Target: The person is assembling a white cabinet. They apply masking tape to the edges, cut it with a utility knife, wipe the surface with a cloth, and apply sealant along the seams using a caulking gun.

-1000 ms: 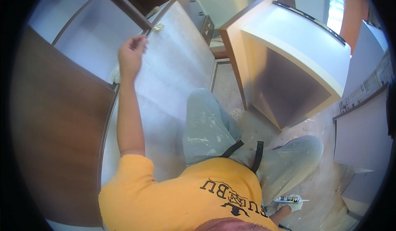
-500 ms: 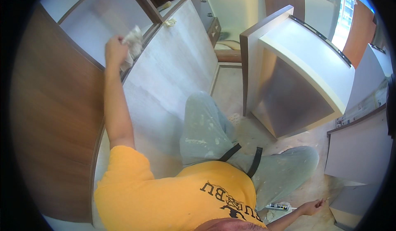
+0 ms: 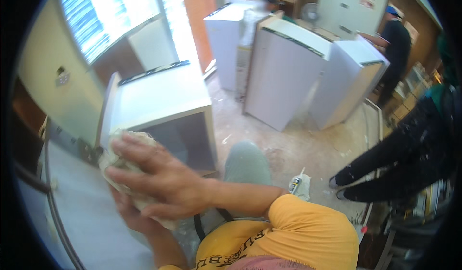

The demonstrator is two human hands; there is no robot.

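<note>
Clutched between both hands is a crumpled rag (image 3: pixel 124 160); right hand (image 3: pixel 161 178) covers it; left hand (image 3: pixel 132 217) is mostly hidden beneath, grip unclear.

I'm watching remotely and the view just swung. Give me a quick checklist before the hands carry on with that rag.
1. Rag gripped: ok, pressed between both hands.
2. Right hand on top of the rag: ok, fingers spread over it.
3. Left hand underneath: cannot tell its grip, mostly hidden.
4. Grey panel beside the hands in view: ok.
5. Sealant tube on the floor, away from the hands: ok.
6. Space nearby: not ok, a person's dark-trousered legs are close on the right.
</note>
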